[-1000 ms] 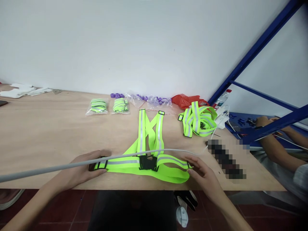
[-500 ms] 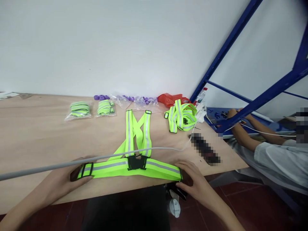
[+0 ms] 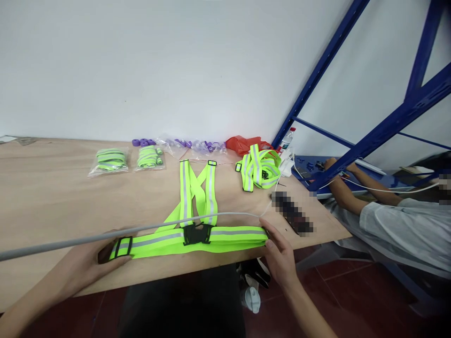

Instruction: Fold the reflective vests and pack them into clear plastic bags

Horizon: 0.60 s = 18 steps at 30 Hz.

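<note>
On my feed the white wall point(image 3: 141, 70) fills the upper frame, and below it the wooden table point(image 3: 52, 197) runs across the left and middle. A blue metal frame point(image 3: 320, 70) slants through the upper right, and beneath it a co-worker in a pale top point(image 3: 405, 225) sits at the right edge. The lime-green harness point(image 3: 198, 188) lies on the table at centre, its silver-striped straps crossing above a belt laid sideways along the near edge. At lower left I see the left hand point(image 3: 82, 260) curved around the belt's left end, thumb along the lower edge; I can't tell whether its fingers press on it, as a grey cable point(image 3: 70, 242) crosses in front. At lower right the right hand point(image 3: 282, 256) pinches the belt's other end between thumb and fingers. A loose strap bundle point(image 3: 259, 166) sits right of centre, just in front of a red bag point(image 3: 243, 144). Two clear packets point(image 3: 109, 159) of green strap lie left of centre. Smallest for me are the black buckle point(image 3: 192, 234) mid-belt and the purple rolls point(image 3: 143, 142) by the wall.
</note>
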Each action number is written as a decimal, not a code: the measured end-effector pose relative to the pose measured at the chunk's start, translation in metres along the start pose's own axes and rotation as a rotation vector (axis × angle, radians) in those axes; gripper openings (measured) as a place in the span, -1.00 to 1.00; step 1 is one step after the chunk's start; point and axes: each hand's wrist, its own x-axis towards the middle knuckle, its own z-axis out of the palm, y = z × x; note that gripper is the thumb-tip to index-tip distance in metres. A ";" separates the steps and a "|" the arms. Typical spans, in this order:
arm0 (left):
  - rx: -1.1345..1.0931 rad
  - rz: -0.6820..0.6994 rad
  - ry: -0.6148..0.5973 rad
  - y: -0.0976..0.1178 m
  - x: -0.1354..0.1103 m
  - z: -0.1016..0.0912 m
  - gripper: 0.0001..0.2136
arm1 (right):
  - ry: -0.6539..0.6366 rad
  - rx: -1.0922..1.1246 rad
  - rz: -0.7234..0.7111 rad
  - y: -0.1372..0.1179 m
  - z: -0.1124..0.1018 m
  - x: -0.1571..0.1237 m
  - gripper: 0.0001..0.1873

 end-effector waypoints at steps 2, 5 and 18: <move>-0.003 -0.016 -0.040 -0.002 -0.001 0.001 -0.48 | 0.063 0.119 0.040 0.005 0.015 0.000 -0.33; -0.030 -0.047 -0.089 -0.003 -0.003 0.001 -0.44 | 0.076 0.184 0.081 0.002 0.031 0.002 -0.29; -0.057 -0.046 -0.077 -0.008 -0.006 0.005 -0.45 | 0.086 0.331 0.264 0.002 0.038 -0.005 -0.36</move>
